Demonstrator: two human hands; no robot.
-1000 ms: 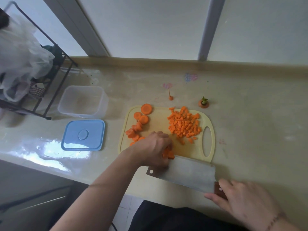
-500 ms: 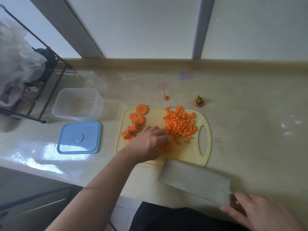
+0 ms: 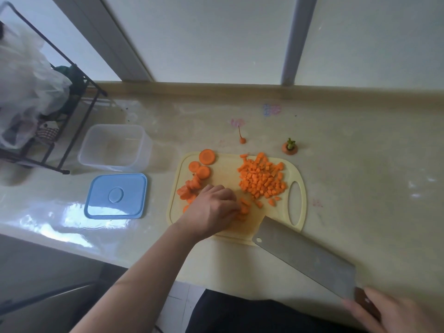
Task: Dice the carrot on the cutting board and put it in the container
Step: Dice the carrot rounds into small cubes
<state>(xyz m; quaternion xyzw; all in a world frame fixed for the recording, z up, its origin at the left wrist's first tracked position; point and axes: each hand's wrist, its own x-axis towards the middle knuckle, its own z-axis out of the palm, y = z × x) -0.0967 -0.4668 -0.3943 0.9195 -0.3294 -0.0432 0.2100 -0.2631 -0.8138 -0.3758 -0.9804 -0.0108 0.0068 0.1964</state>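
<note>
Carrot pieces on the cutting board are gathered under the left hand, fingers curled (the container sits well left); the cleaver is gripped by the right hand.

Blue lid beside clear container

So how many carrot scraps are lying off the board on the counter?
2. A thin root tip sits just beyond the board's far edge near the middle, and a leafy top sits to its right. Smaller bits could be hidden or too small to see.
</note>
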